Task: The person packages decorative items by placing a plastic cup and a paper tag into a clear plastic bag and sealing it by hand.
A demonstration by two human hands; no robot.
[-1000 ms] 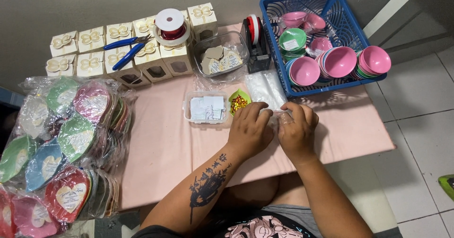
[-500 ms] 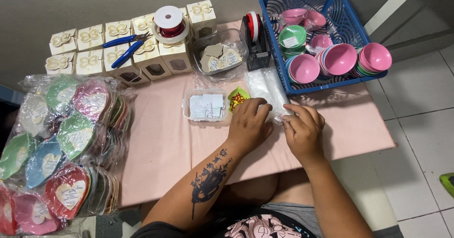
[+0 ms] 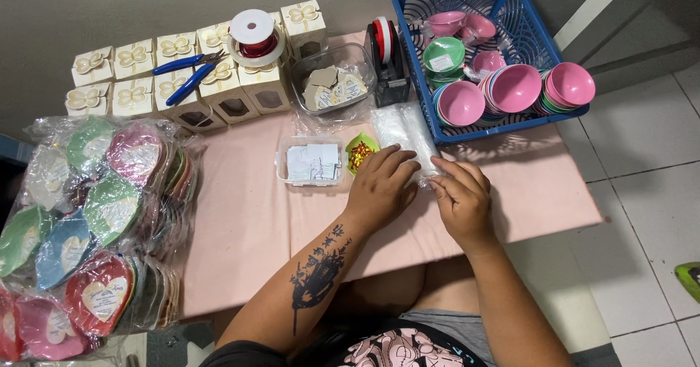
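My left hand (image 3: 380,186) lies palm down on the pink table (image 3: 248,221), fingers reaching onto a stack of clear plastic bags (image 3: 402,129). My right hand (image 3: 459,196) rests beside it, fingertips pinching the near end of the same bags. Just left of my left hand sit a small green dish of gold and red bits (image 3: 361,152) and a clear tray of white paper tags (image 3: 312,162).
A blue basket (image 3: 525,43) holds pink and green bowls at the back right. A tape dispenser (image 3: 388,55), a clear tub of cards (image 3: 332,84), white gift boxes (image 3: 135,96), a ribbon spool (image 3: 253,37) and blue pliers (image 3: 186,75) line the back. Wrapped heart-shaped plates (image 3: 87,221) pile up at left.
Both hands have spread slightly apart and slid forward onto the plastic bags; they were bunched together a second ago.
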